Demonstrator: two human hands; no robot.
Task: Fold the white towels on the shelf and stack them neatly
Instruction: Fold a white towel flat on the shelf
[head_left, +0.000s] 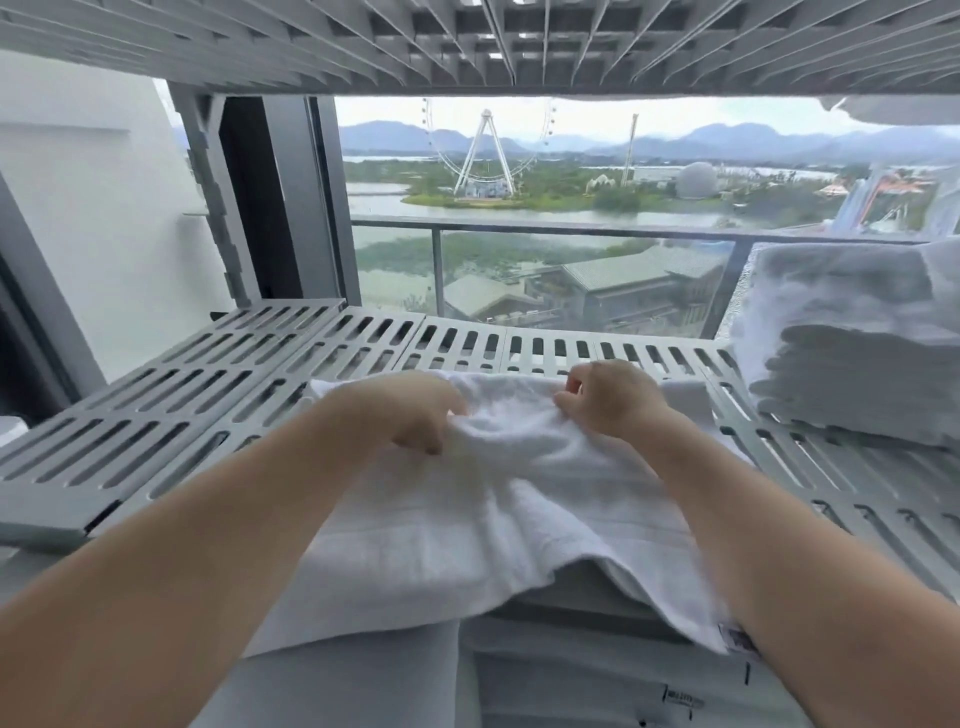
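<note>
Mid-fold: left hand (415, 410) and right hand (610, 397) pinch the towel (493, 519) on the shelf (156, 415); next, align edges evenly.

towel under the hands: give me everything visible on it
The towel is white terry cloth, limp and unfolded, spread across the grey slatted shelf with its near edge draped over other white linen at the front. A small label shows at its near right corner. The middle is bunched up where the left hand and right hand pinch it; both forearms rest over it. It lies apart from the folded stack at right.
</note>
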